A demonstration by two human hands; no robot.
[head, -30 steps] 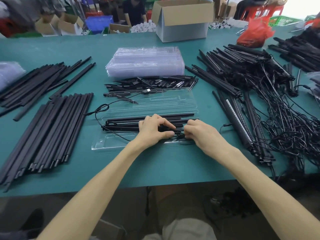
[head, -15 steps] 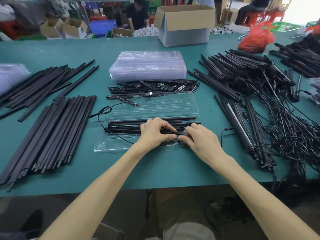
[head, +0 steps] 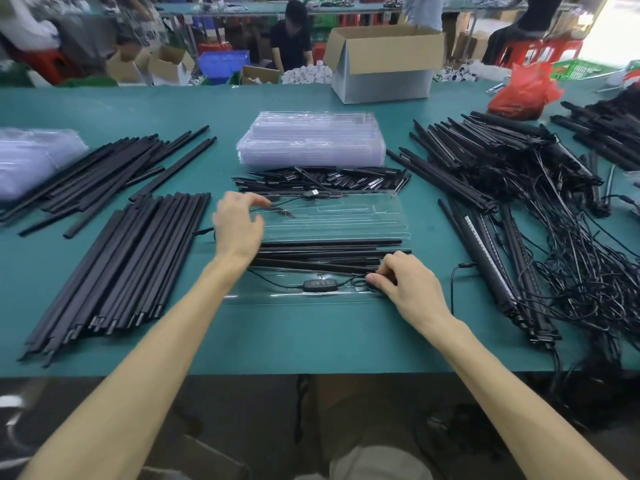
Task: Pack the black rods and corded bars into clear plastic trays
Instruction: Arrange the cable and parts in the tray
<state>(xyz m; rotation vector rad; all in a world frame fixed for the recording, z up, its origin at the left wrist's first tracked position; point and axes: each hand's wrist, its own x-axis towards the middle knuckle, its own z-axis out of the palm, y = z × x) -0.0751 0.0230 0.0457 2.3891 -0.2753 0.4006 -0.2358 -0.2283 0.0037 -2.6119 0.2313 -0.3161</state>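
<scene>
Pinching cord, right hand hides its end; left hand motion-blurred.

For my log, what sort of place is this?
Probably a packing workshop or small factory: piles of black rods on a green table, a stack of clear trays, cardboard boxes behind.

My worktop is covered in teal. At its far edge, right of centre, stands a large open cardboard box with a silvery side. A crumpled red plastic bag lies further right. Beyond the far edge a person in a dark shirt sits facing me, behind a heap of small white parts. To their left are a blue crate and small open cartons. Red stools and a green basket stand far right.
</scene>
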